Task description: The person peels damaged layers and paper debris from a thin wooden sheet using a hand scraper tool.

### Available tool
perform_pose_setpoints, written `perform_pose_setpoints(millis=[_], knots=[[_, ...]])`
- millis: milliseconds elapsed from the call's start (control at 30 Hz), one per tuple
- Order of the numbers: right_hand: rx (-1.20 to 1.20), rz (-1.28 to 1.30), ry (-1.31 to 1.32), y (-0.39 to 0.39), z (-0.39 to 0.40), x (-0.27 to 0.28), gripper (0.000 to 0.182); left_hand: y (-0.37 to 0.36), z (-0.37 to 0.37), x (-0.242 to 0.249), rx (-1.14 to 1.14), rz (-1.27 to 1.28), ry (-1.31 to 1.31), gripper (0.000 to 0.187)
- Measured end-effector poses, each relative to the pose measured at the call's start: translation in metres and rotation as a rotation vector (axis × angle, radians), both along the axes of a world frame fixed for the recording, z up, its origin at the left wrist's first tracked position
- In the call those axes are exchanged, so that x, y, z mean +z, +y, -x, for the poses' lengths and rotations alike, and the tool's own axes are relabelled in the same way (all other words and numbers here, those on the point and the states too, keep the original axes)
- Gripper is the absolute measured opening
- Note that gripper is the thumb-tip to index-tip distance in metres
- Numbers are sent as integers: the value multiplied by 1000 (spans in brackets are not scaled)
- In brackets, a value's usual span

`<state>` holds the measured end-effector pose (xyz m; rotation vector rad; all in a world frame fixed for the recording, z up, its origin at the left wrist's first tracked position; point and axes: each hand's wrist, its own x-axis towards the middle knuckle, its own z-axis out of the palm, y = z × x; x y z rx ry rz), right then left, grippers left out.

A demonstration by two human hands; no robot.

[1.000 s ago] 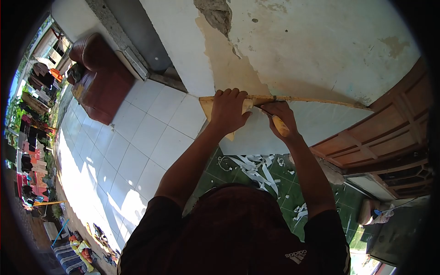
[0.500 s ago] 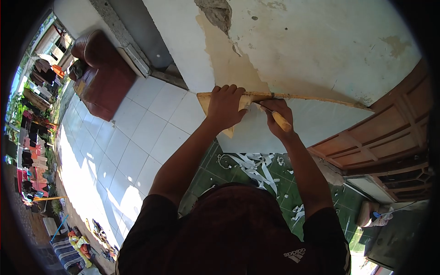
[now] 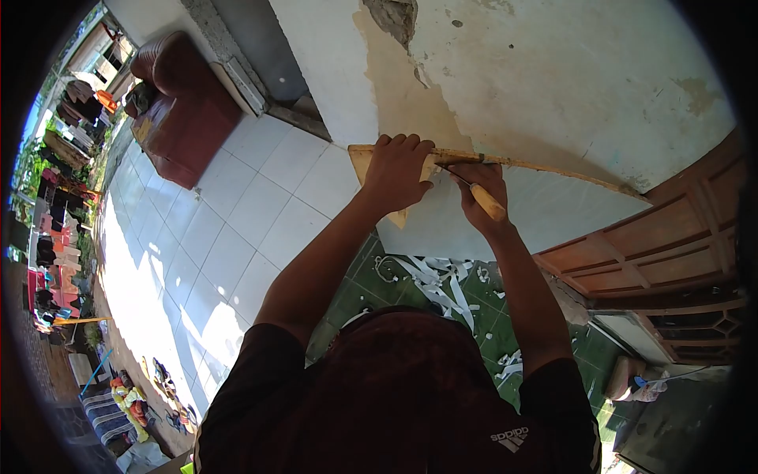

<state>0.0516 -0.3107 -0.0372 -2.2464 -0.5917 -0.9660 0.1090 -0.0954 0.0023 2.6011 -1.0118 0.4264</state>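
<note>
Under right hand [image 3: 483, 192], blade [image 3: 456, 176] mostly hidden

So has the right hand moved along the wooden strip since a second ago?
No: the right hand sits just beside the left hand on the strip, as before.

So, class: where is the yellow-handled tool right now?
In the head view, the yellow-handled tool is in the right hand, just right of centre, its tip at the wooden strip beside the left hand.

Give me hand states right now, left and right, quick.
Left hand: pressed flat on the wooden board, fingers curled over its top edge, holding it against the wall.
Right hand: closed grip on a yellow-handled tool, tip at the wooden strip.
</note>
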Motion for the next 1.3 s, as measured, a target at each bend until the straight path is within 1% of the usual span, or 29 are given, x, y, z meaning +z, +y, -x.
perform_pose_setpoints(millis=[133,233,333,433,533,633,733,833,933,1033,1133,1233,1300], knots=[[27,-52,12,0,1,-1,18,2,0,-3,-21,14,-18,68],[-5,-17,55,2,3,3,17,1,0,-2,-17,18,-13,66],[17,0,92,1,6,11,19,2,-2,-4,-28,20,-40,64],[-1,-13,101,5,7,13,21,1,-2,-6,-27,35,-64,63],[-39,78,62,8,8,15,21,2,-2,-7,-26,39,-42,64],[-15,64,100,4,5,16,21,0,-2,-3,-13,24,-16,64],[56,3,119,-2,1,13,22,2,-4,-7,-30,27,-53,63],[33,-37,47,2,2,8,21,3,-4,-12,-31,37,-74,59],[-4,24,111,4,4,14,25,2,-5,-13,-31,48,-64,53],[48,138,163,-4,3,14,26,2,-6,-10,-20,14,-73,49],[39,44,79,0,1,10,21,2,-9,-17,-61,120,-170,40],[-6,45,38,5,3,6,20,1,-12,-24,-57,138,-193,41],[10,73,112,5,4,9,23,2,-10,-24,-53,104,-168,41]])
